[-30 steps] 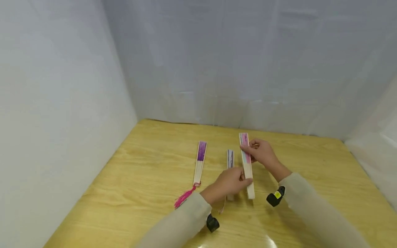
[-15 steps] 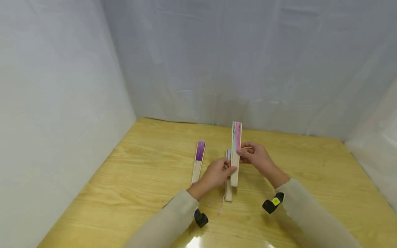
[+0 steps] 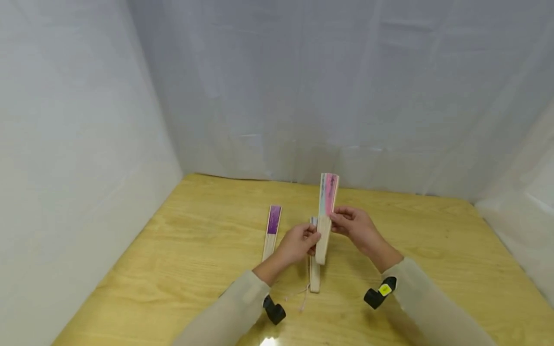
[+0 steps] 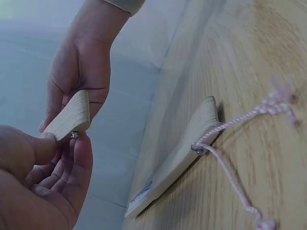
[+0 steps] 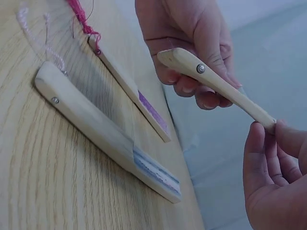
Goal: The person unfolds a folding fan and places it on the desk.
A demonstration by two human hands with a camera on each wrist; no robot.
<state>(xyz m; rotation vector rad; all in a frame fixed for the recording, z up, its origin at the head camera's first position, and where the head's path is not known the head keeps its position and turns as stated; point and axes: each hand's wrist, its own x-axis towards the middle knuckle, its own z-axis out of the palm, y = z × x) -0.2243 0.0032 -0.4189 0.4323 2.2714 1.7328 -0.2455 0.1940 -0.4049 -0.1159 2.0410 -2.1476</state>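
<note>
A folding fan with a pink and light-blue upper part and pale wooden ribs is held tilted above the table. My left hand pinches its lower wooden part between thumb and fingers. On its right edge, near the middle, my right hand pinches it too. The right wrist view shows the metal rivet at the held fan's rounded end. Below lies a second closed fan with a grey-blue end, partly hidden by the left hand in the head view. A pale pink cord hangs from its rivet.
A third closed fan with a purple end lies to the left; its lower end is behind the left arm. Its magenta tassel shows in the right wrist view. The wooden table meets pale sheeting at the back.
The held fan has moved left and up from the table, now over the second fan. Its upper end looks slightly wider spread. Both hands moved with it, the right one sliding lower along it.
</note>
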